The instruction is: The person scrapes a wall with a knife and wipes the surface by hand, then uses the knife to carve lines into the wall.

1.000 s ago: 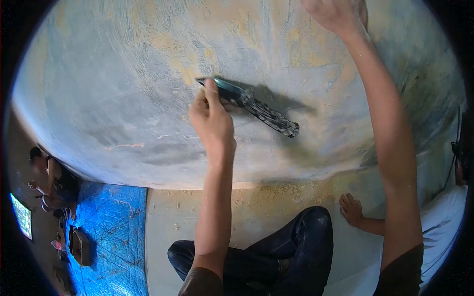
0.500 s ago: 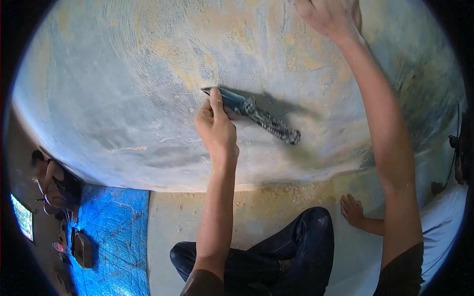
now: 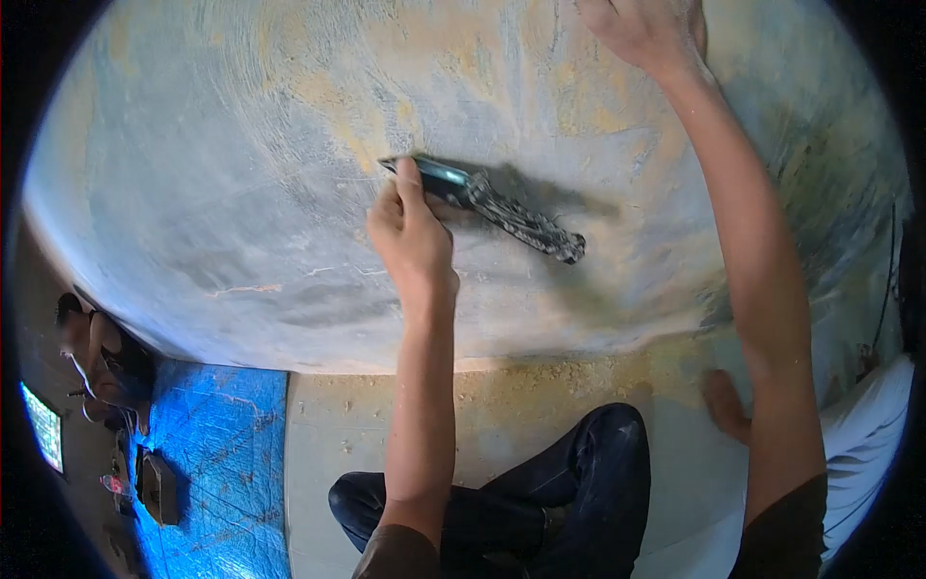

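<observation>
My left hand (image 3: pixel 417 227) is closed around the blade end of a knife (image 3: pixel 526 224), thumb laid along the dark, shiny blade. The pointed tip shows just beyond my thumb, near the mottled grey and yellow wall (image 3: pixel 241 174). From my grip the knife's black, ornately patterned handle slants down to the right, casting a shadow on the wall. Higher up on the right, my right hand (image 3: pixel 651 29) rests against the wall with its back toward me. The frame's top edge cuts off most of its fingers; what shows looks spread, holding nothing visible.
Crumbs and flakes lie along the wall's foot on the pale floor (image 3: pixel 328 425), in front of my crossed legs (image 3: pixel 588 482). Close on the right is another person's hand (image 3: pixel 725 405) and white clothing (image 3: pixel 873 434). At left, a person (image 3: pixel 106 352) sits beyond a blue tarp (image 3: pixel 231 434).
My left hand and the knife have shifted slightly up and left along the wall. The other person's hand at right has drawn rightward, lifting or turning. My right hand stays in place.
</observation>
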The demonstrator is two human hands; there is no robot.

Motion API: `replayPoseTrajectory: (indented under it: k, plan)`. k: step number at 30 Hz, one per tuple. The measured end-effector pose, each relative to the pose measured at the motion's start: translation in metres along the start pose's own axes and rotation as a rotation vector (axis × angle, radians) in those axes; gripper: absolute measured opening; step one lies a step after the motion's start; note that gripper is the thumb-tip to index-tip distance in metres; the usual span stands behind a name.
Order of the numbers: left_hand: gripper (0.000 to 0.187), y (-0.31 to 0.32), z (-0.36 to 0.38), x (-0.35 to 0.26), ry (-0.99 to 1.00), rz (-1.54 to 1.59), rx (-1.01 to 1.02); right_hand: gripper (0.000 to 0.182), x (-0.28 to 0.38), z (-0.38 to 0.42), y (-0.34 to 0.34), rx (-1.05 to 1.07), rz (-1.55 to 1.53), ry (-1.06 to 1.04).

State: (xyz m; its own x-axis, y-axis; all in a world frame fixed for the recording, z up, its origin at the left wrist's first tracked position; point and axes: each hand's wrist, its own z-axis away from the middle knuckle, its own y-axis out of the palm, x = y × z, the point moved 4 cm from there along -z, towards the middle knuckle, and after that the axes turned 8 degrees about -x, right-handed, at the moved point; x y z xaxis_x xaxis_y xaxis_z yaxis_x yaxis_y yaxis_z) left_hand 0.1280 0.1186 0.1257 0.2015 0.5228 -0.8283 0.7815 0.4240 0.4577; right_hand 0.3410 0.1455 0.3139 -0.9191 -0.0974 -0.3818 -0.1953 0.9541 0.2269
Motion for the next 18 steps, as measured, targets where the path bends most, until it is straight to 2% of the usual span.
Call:
replayPoseTrajectory:
  k: [2,8,12,15,18]
  plan:
    - [0.041,0.006,-0.003,-0.019,-0.012,0.046,-0.031,0.065,-0.001,0.000,0.000,-0.007,0.000,-0.014]
    - [0.043,-0.002,0.011,0.001,-0.043,-0.041,-0.046,0.064,0.000,-0.001,-0.001,0.003,0.020,0.003]
    - [0.045,-0.015,0.006,0.025,0.070,-0.107,-0.032,0.064,0.001,-0.001,-0.004,-0.010,-0.019,-0.003]
    - [0.044,-0.015,-0.009,0.006,0.076,-0.127,-0.050,0.064,0.000,-0.001,-0.002,-0.007,0.001,-0.001]
    - [0.040,0.000,-0.017,-0.025,0.045,-0.003,-0.042,0.064,0.000,0.001,-0.002,-0.029,-0.005,-0.014]
